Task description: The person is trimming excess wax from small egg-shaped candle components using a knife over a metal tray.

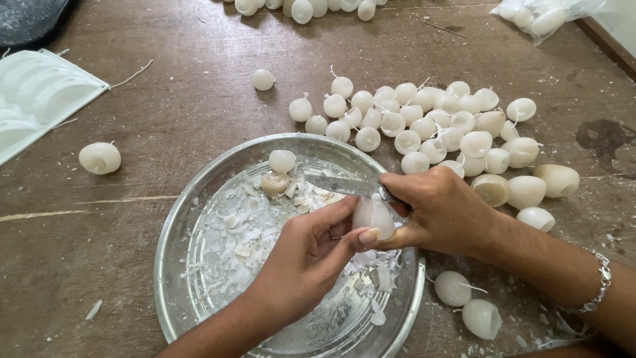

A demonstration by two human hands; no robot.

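Note:
My left hand (306,255) grips a white egg-shaped wax candle (371,215) between thumb and fingers over a round metal pan (173,265). My right hand (442,211) holds a small knife (341,185), its blade pointing left above the candle. White wax shavings (242,229) cover the pan's bottom. Two small candles (279,171) lie at the pan's far side, one white and one brownish.
A heap of several white wicked candles (437,126) lies on the brown wooden table beyond my right hand. Two more (467,301) lie by the pan's right rim. One candle (100,158) and a white mould (33,99) sit left. A plastic bag (543,16) rests top right.

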